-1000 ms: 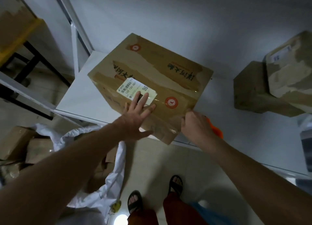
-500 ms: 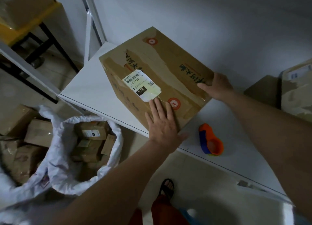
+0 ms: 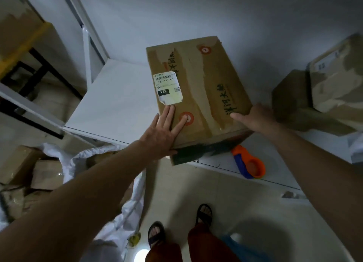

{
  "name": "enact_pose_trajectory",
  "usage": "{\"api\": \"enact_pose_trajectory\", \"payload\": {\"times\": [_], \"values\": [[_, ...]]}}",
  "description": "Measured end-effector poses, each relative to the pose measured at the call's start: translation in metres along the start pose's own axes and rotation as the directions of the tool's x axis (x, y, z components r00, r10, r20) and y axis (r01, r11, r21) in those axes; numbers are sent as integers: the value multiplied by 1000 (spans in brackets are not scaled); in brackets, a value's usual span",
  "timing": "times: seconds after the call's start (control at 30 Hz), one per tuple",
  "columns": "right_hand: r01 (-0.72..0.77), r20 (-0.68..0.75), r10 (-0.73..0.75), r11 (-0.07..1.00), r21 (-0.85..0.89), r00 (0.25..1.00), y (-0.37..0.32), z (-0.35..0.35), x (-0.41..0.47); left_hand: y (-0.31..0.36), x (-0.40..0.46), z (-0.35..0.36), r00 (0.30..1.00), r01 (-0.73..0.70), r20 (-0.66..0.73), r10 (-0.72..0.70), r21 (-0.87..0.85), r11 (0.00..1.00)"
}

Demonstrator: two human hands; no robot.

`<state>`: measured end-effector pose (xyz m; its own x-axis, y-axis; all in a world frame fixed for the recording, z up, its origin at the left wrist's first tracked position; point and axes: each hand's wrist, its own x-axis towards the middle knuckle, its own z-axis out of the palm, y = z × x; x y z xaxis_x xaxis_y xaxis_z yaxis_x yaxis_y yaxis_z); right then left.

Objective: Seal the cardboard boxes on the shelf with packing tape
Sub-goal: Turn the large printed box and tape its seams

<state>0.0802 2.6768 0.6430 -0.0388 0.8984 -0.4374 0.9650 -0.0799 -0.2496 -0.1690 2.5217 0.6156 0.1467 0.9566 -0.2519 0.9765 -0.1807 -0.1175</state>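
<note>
At 9 o'clock, low at the left edge, a white sack (image 3: pixel 125 208) lies open on the floor with brown parcels (image 3: pixel 39 173) inside it; above it, at 10 o'clock, a black-framed stand (image 3: pixel 42 73) carries a yellow-edged board. The white shelf (image 3: pixel 115 102) runs from centre-left out toward 4 o'clock. The left hand (image 3: pixel 159 135) lies flat, fingers straight and spread, pressing the near-left corner of the cardboard box (image 3: pixel 198 88); two fingertips touch just below the white shipping label (image 3: pixel 169 88), and another rests on a red round sticker (image 3: pixel 186 118). The box sits on the shelf at centre, its near corner overhanging the shelf's front edge; glossy tape strips cross its top face, alongside black printed characters. The right hand (image 3: pixel 253 118), at 3 o'clock of the box, has fingers curled over the box's near-right edge, gripping it. At 5 o'clock of the box, an orange-and-blue tape dispenser (image 3: pixel 249 163) lies on the shelf near its front edge, apart from both hands. At 2 to 3 o'clock, two further boxes (image 3: pixel 334 88) stand on the shelf, one leaning on the other. At 6 o'clock, sandalled feet (image 3: pixel 204 214) stand on pale floor tiles.
</note>
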Motion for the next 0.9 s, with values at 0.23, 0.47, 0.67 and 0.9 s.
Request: {"api": "enact_pose_trajectory", "payload": {"times": [0.23, 0.47, 0.67, 0.9], "values": [[23, -20, -18, 959, 283, 1000, -13, 35, -43, -30, -4, -10, 993, 116, 5, -117, 132, 984], [17, -56, 11, 887, 462, 998, -8, 56, -62, 54, 4, 2, 991, -58, -119, 60, 24, 998], [104, -95, -59, 802, 589, 994, 13, 61, -82, 61, -1, -2, 991, -29, -130, 34, 43, 999], [-56, -11, 67, 902, 428, 998, 87, 99, -83, 141, -25, 28, 892, -444, -7, 451, -185, 877]]}}
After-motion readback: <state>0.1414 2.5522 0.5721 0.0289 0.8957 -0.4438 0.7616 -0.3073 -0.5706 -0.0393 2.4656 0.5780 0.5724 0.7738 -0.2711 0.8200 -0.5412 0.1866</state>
